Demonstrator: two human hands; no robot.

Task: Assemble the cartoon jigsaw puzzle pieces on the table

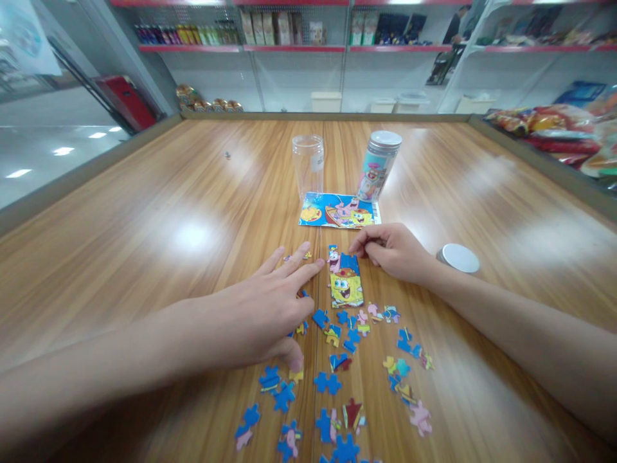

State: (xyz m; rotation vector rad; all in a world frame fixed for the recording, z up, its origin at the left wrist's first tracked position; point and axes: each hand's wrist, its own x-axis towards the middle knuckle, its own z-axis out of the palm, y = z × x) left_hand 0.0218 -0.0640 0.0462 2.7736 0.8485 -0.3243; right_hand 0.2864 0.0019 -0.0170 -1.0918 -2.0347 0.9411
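Observation:
A joined patch of jigsaw puzzle (345, 280) showing a yellow cartoon figure lies on the wooden table (159, 212). My left hand (270, 308) lies flat with fingers stretched out just left of the patch, over a few loose pieces. My right hand (393, 249) rests at the patch's upper right corner, fingers curled in a pinch; what they hold is hidden. Several loose blue, pink and yellow pieces (337, 379) are scattered nearer to me. A printed reference picture (339, 211) lies farther back.
An empty clear tube (308, 164) and a printed tube with a white lid (378, 166) stand behind the picture. A loose white lid (459, 258) lies right of my right wrist. Snack bags (554, 132) crowd the table's right edge. Store shelves line the back.

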